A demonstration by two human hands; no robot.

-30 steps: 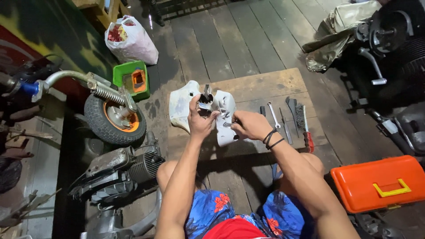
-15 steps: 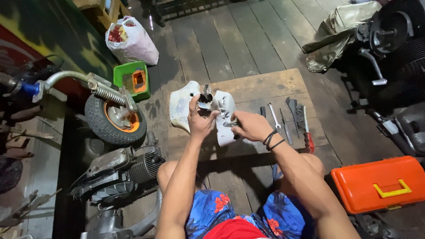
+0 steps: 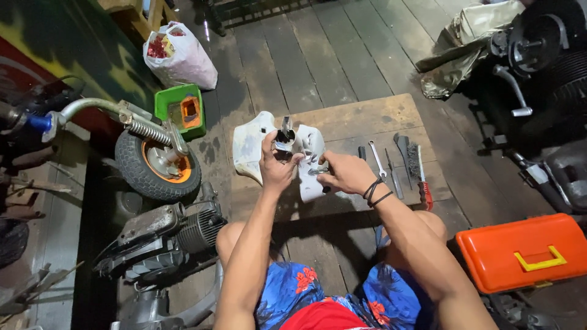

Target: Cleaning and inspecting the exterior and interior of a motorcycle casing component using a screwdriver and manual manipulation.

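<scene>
A white moulded scooter body panel lies on a wooden board in front of my knees. My left hand grips a small grey metal part that stands up from the middle of the panel. My right hand is closed around a small tool or fastener at the panel's right side; what it holds is too small to name. A black band circles my right wrist.
Wrenches, a wire brush and a red-handled tool lie on the board to the right. An orange toolbox sits at lower right. A small wheel with orange rim, an engine, a green box and a plastic bag are left.
Both hands stay on the white panel; only slight finger movement at the metal part. Nothing else has moved.
</scene>
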